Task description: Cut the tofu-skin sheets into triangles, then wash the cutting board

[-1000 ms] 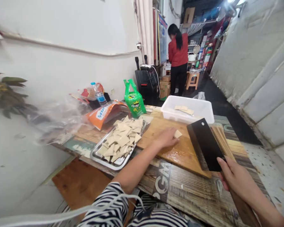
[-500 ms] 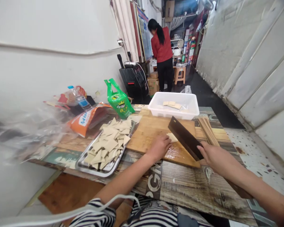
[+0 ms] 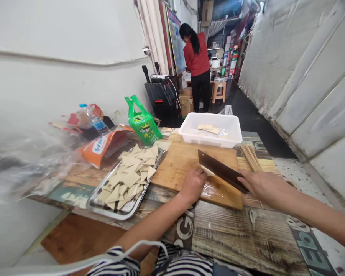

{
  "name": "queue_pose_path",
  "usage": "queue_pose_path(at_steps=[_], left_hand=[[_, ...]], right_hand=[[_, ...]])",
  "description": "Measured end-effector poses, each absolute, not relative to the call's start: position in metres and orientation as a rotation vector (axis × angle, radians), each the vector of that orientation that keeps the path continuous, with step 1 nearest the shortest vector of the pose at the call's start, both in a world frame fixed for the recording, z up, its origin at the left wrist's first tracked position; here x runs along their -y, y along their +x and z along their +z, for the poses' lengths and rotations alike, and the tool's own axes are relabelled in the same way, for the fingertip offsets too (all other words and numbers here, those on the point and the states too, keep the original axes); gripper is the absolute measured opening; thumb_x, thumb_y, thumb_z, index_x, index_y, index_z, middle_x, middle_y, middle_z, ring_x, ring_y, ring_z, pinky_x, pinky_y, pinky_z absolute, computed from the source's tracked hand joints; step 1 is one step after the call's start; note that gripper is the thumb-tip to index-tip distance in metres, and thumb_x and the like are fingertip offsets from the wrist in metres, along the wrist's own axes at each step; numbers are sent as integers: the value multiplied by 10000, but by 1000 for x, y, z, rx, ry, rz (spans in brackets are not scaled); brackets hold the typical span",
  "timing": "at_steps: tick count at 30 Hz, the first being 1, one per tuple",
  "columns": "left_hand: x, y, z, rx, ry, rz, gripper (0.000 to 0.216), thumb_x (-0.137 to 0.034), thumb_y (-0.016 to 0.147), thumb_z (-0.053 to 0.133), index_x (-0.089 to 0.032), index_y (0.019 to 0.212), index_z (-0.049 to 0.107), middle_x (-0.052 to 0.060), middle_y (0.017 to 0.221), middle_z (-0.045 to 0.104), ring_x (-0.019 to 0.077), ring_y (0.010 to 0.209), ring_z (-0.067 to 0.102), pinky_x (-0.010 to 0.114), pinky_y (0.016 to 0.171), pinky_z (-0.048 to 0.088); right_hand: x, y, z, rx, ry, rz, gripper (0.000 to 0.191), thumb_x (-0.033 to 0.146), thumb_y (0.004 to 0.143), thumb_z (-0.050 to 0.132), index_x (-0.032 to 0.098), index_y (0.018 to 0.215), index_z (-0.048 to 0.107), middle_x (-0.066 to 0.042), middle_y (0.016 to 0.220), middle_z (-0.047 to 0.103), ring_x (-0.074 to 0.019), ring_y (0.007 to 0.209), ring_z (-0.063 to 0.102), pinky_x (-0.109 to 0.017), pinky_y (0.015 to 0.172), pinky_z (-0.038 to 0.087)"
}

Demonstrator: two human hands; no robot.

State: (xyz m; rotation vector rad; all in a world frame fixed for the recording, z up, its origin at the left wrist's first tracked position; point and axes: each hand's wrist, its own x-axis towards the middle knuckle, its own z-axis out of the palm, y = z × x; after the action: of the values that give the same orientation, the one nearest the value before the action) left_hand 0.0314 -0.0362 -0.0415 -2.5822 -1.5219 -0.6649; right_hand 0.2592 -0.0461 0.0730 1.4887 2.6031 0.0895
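Note:
My right hand [image 3: 260, 184] is closed round the handle of a dark cleaver [image 3: 220, 171], whose blade lies across a pale tofu sheet piece [image 3: 207, 171] on the wooden cutting board [image 3: 184, 161]. My left hand [image 3: 193, 183] rests on the board with curled fingers pressing that piece just left of the blade. A metal tray [image 3: 102, 207] to the left holds several cut triangles of the same pale sheet.
A white plastic tub [image 3: 211, 136] with a few sheets stands behind the board. Bamboo skewers [image 3: 249, 157] lie to the right. A green bag [image 3: 142, 122], an orange packet [image 3: 103, 143] and a water bottle [image 3: 93, 119] sit at the left. A person in red [image 3: 197, 65] stands far back.
The cleaver came down from a raised position at the right onto the piece on the board. My left hand stayed on the piece. The view swung left.

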Motion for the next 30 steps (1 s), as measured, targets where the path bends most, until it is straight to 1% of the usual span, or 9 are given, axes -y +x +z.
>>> queue_pose_path(at_steps=[3,8,15,18,21,24,27,30], left_hand=[[36,31,-42,1502,-2569,-693,246,-216,931,427,-141,861,651,81,902,656,203,833,587,335,749,493],[34,30,-48,1455,-2547,-748,230,-212,923,445,-136,860,652,91,900,653,207,857,590,337,767,498],[35,30,-49,1434,-2534,-766,240,-198,924,435,-131,876,660,104,908,655,208,843,583,339,746,506],[35,30,-50,1435,-2530,-773,240,-199,924,434,-132,892,662,102,920,657,209,849,583,342,749,507],[34,30,-51,1434,-2525,-767,242,-201,924,433,-133,889,663,102,928,658,207,837,585,343,745,506],[35,31,-49,1471,-2526,-747,248,-206,926,427,-136,870,659,103,918,654,204,817,585,343,734,502],[37,30,-45,1531,-2549,-755,250,-214,930,418,-147,848,644,98,910,644,202,845,580,345,764,492],[33,27,-41,1555,-2617,-730,210,-234,922,436,-162,852,620,94,950,625,208,936,564,354,827,473]], right_hand=[[43,261,72,-2605,1498,54,292,321,950,327,174,843,556,-55,568,623,-191,494,592,-255,424,183],[42,258,74,-2539,1547,-76,301,327,954,316,176,872,563,-67,627,658,-204,529,615,-255,441,229],[44,257,78,-2509,1503,-45,303,321,962,307,165,937,566,-87,662,674,-234,578,642,-269,455,230],[41,252,81,-2487,1487,-109,275,291,957,324,163,923,566,-89,675,679,-229,596,650,-270,469,263],[38,246,78,-2463,1460,-210,234,257,942,356,158,920,567,-106,755,698,-233,663,669,-270,503,313],[41,249,66,-2490,1445,-169,256,271,947,333,142,930,553,-124,750,695,-250,669,671,-275,495,317],[49,259,54,-2578,1588,-158,304,313,965,268,145,957,521,-101,695,676,-234,606,645,-274,480,315],[57,273,53,-2687,1837,-136,343,379,965,243,164,952,509,-69,655,647,-213,567,614,-273,490,330]])
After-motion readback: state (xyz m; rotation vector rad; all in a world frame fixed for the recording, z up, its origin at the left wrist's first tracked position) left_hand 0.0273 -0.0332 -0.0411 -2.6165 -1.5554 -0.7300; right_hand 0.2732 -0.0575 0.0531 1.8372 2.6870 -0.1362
